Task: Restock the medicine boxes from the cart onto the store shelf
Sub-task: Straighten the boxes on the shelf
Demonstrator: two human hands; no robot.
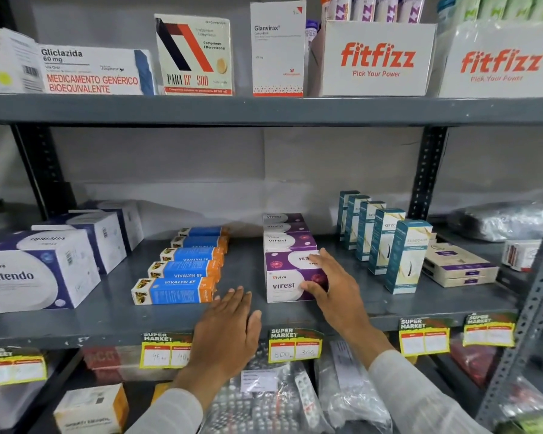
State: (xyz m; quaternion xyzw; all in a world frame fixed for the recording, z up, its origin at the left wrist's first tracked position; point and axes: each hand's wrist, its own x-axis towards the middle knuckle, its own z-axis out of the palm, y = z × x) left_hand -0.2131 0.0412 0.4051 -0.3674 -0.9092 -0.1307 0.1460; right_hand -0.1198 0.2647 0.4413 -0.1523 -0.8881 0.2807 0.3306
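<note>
A purple-and-white Virest box (287,285) stands at the front of a row of like boxes (286,233) on the middle grey shelf (113,321). My right hand (333,286) grips that front box, thumb on its face and fingers over its top right corner. My left hand (229,327) hovers flat and empty over the shelf's front edge, fingers apart, just left of the box and right of the front Vivalyn EF box (176,291). The cart is out of view.
Blue-orange Vivalyn boxes run back at centre left, white Vitendo boxes (38,274) at far left, teal upright cartons (406,255) and flat beige boxes (458,266) at right. The upper shelf holds Fitfizz cartons (376,59). Price tags (295,346) hang along the edge; bagged blister packs (264,399) lie below.
</note>
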